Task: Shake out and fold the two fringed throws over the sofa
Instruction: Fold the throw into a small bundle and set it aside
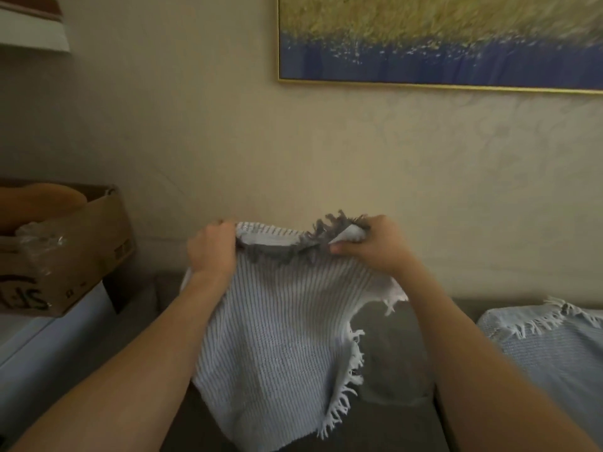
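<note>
Beige textured wall (326,151) rises behind a grey fabric sofa (391,370). Above the sofa, to the right, hangs a gold-framed painting (440,37) in yellow over blue.

Item one: the held throw (280,337), pale ribbed knit, is suspended in front of the sofa back. Its long axis runs vertically; the ribs run top to bottom and fan slightly toward the top edge. Fringe lines the top edge, where it appears grey in shade, and white fringe trails down the right edge.

The left hand (212,249) grips the top left corner, fingers curled round bunched cloth. The right hand (368,246) pinches the top right corner, thumb pressed against the fabric, fringe tufts standing above the knuckles.

Item two: the second throw (548,347), same pale knit, lies flat on the sofa's right end, its fringed edge running diagonally across it.

Left of the sofa, a brown cardboard box (81,256) sits on a white surface (49,337). Crinkled clear plastic and an orange-brown shape show inside. Black marker writing on the box front is partly cut off and unreadable.
</note>
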Demonstrator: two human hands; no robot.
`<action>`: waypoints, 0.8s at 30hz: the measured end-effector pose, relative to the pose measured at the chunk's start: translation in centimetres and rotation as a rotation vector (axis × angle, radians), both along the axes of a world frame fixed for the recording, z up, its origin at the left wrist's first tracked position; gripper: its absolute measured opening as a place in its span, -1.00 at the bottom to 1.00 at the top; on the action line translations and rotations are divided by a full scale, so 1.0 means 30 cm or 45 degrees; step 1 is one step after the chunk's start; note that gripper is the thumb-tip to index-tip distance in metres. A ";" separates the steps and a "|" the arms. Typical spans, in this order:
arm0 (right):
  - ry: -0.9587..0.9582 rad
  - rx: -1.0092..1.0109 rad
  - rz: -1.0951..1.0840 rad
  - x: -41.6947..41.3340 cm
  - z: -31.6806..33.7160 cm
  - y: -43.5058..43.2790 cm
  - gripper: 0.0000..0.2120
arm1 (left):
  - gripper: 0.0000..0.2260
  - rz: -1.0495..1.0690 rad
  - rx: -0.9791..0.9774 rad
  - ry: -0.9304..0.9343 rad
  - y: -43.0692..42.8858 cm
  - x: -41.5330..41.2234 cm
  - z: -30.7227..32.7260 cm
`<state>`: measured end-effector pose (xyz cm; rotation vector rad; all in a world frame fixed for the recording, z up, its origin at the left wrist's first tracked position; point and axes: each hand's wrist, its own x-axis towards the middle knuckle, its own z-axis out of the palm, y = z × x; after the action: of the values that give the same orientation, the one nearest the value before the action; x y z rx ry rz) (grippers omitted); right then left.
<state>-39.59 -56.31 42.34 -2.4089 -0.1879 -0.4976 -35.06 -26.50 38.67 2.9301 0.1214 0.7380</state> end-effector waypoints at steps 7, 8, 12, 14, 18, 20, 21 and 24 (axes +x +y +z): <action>-0.541 0.072 -0.322 0.034 -0.093 0.035 -0.88 | -0.70 -0.253 0.031 -0.219 -0.010 0.022 0.055; -0.482 -0.032 -0.182 0.048 -0.111 0.027 -0.89 | -0.70 -0.304 0.080 -0.190 -0.012 0.021 0.059; -0.004 -0.355 0.012 0.052 -0.137 -0.025 -0.85 | -0.68 -0.422 0.145 -0.070 -0.012 0.008 0.050; -0.034 -0.393 -0.110 0.035 -0.157 -0.050 -0.73 | -0.72 -0.405 0.108 -0.074 -0.008 0.004 0.046; 0.123 -0.863 -0.171 0.011 -0.183 -0.025 -0.82 | -0.89 -0.424 0.113 -0.016 -0.035 0.000 0.061; 0.198 -0.799 -0.173 -0.004 -0.202 0.001 -0.93 | -0.92 -0.495 0.132 0.055 -0.056 -0.010 0.063; 0.227 -0.684 -0.153 -0.012 -0.215 0.010 -0.92 | -0.90 -0.529 0.131 0.063 -0.058 -0.009 0.059; 0.261 -0.186 -0.006 -0.035 -0.239 0.030 -0.84 | -0.84 -0.599 0.120 0.114 -0.030 0.003 0.033</action>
<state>-40.66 -55.40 35.16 -2.5837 -0.1324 -0.2437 -34.97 -27.38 39.66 2.8986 -0.5887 0.5472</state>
